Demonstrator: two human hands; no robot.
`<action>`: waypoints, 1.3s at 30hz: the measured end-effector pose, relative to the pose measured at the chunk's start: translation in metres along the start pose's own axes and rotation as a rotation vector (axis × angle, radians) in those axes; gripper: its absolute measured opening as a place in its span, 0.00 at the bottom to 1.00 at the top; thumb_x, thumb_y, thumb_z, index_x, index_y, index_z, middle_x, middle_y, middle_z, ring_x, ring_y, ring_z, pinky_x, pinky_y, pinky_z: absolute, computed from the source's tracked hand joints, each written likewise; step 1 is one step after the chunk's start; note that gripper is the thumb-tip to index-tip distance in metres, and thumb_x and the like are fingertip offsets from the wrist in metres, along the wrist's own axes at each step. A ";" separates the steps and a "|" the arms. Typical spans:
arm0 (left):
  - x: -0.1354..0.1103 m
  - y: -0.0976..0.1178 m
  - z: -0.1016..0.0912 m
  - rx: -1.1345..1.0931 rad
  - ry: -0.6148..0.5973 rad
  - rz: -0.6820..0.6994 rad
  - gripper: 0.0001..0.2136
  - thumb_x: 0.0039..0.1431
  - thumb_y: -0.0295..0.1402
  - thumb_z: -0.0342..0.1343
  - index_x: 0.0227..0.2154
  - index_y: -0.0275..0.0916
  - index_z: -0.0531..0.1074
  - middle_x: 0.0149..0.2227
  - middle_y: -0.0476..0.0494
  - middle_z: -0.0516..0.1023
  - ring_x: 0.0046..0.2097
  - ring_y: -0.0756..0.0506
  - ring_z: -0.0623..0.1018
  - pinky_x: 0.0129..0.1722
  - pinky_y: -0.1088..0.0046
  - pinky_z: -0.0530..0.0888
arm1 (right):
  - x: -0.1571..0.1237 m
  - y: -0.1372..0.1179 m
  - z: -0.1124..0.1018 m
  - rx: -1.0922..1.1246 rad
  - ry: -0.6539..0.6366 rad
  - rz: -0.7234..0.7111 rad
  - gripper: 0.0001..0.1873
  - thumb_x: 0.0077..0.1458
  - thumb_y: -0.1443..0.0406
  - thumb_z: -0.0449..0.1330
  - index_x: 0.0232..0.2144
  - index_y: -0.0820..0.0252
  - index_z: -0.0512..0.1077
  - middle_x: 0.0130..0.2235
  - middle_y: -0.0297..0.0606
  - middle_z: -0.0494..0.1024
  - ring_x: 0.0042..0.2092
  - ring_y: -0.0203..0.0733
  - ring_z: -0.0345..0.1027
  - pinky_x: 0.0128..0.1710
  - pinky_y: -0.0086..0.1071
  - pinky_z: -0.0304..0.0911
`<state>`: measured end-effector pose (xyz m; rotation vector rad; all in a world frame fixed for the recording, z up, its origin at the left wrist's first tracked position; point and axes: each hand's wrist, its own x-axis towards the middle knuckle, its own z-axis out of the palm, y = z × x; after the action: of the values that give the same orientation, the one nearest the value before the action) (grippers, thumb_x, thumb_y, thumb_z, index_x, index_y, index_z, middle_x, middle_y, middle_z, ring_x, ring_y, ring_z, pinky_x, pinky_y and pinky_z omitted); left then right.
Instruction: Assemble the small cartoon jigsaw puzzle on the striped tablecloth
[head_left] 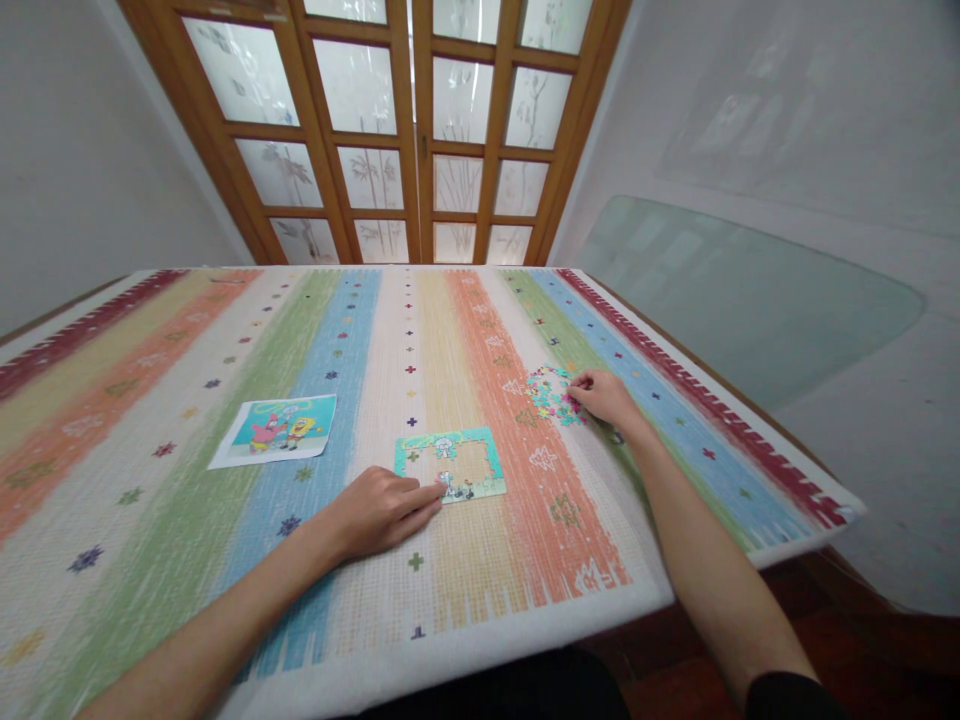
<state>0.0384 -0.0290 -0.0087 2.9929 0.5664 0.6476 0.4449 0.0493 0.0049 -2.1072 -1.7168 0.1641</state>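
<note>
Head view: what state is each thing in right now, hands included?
puzzle, partly assembled, middle empty.
loose pieces, heaped in a pile, unplaced.
reference picture, lying flat, face up.
left hand, flat on the cloth, fingertips at the puzzle's lower edge.
right hand, at the pile's edge, fingers curled.
doors, shut.

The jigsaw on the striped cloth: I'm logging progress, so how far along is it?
Done: the border and top strip of the turquoise cardboard jigsaw look joined. In hand: the left hand touches its lower edge while the right hand touches the pile of loose coloured pieces. Left: the open middle and that pile.
</note>
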 end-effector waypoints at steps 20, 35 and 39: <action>0.001 0.000 -0.001 0.033 -0.029 0.007 0.16 0.76 0.34 0.40 0.49 0.37 0.74 0.22 0.51 0.73 0.21 0.49 0.73 0.21 0.73 0.69 | -0.050 -0.098 0.016 0.553 -0.238 -0.399 0.12 0.53 0.62 0.61 0.38 0.61 0.80 0.31 0.37 0.80 0.30 0.38 0.69 0.33 0.31 0.64; 0.003 0.002 -0.004 0.058 -0.059 -0.002 0.15 0.75 0.33 0.41 0.46 0.38 0.74 0.23 0.51 0.75 0.22 0.49 0.74 0.23 0.74 0.69 | -0.103 -0.146 0.038 0.669 -0.453 -0.526 0.04 0.58 0.67 0.64 0.37 0.60 0.79 0.33 0.36 0.78 0.32 0.35 0.68 0.32 0.29 0.61; 0.004 0.002 -0.005 0.048 -0.043 -0.002 0.15 0.75 0.33 0.41 0.45 0.38 0.75 0.23 0.50 0.75 0.22 0.49 0.74 0.23 0.74 0.69 | -0.105 -0.149 0.041 0.633 -0.402 -0.585 0.04 0.58 0.69 0.65 0.37 0.58 0.79 0.32 0.35 0.78 0.33 0.36 0.68 0.34 0.31 0.62</action>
<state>0.0404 -0.0299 -0.0028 3.0418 0.5904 0.5763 0.2707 -0.0189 0.0080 -1.1200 -2.0675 0.8653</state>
